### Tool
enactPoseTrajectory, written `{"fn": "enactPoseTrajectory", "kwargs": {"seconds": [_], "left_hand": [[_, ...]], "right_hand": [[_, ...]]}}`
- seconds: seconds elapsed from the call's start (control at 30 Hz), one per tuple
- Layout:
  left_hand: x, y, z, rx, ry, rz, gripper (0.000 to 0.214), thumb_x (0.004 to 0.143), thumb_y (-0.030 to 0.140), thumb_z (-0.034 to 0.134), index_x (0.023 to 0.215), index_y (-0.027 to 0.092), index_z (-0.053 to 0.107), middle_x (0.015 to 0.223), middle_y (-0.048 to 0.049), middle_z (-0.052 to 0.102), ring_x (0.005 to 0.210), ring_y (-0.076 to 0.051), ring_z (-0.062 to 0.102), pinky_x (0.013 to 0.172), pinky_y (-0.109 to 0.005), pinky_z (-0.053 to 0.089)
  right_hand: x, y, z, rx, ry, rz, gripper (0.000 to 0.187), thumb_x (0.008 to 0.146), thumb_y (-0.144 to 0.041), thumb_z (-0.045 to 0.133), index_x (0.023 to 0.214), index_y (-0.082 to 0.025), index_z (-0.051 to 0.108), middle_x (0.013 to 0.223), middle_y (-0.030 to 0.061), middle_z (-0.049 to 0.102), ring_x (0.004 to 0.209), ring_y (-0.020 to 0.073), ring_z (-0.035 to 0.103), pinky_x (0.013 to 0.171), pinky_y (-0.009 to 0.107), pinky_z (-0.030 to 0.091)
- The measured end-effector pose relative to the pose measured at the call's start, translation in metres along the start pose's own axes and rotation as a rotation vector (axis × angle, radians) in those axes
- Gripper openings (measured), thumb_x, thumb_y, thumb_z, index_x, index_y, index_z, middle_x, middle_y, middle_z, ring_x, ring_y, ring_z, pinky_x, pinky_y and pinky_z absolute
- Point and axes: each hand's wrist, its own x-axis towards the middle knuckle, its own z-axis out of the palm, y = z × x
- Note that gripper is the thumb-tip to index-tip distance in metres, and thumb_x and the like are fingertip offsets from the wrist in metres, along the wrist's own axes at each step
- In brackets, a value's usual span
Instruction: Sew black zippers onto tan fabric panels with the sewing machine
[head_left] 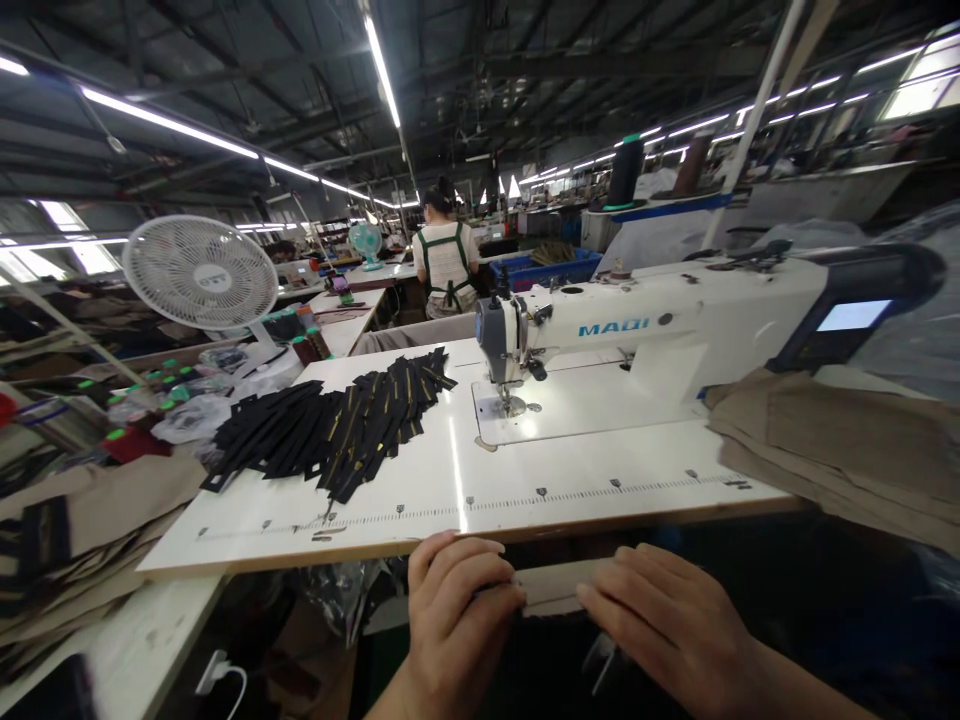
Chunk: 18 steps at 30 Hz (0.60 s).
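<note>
Between my two hands a small strip of beige fabric (556,588) is stretched, just in front of the table's near edge. My left hand (461,610) grips its left end with curled fingers. The right end is pinched by my right hand (664,620). Part of the fabric is hidden behind my fingers. Beyond my hands stands a white sewing machine (637,325) on a white table (420,530) with a printed ruler along its edge. A heap of black zipper pieces (337,415) with some gold-coloured teeth lies left of the needle.
Brown fabric pieces (832,440) are stacked at the right end of the table. More beige fabric (120,510) lies at left, near a white fan (202,272) and several thread spools. A person (448,250) works farther back by a blue crate (551,268).
</note>
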Motion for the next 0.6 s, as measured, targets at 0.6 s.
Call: {"fn": "enactPoseTrajectory", "kwargs": {"seconds": [0.6], "left_hand": [[-0.029,-0.031,-0.044,-0.742,0.121,-1.322,0.042,0.068,0.055,0.073,0.073,0.015,0.062,0.059,0.001,0.059,0.052,-0.012,0.055,0.051,-0.021,0.046]], "right_hand": [[0.016,0.03,0.027,0.881,-0.379,1.032,0.039,0.074,-0.057,0.059,0.064,-0.019,0.057,0.061,0.0029,0.059,0.058,0.0173,0.056,0.053,0.025,0.045]]}}
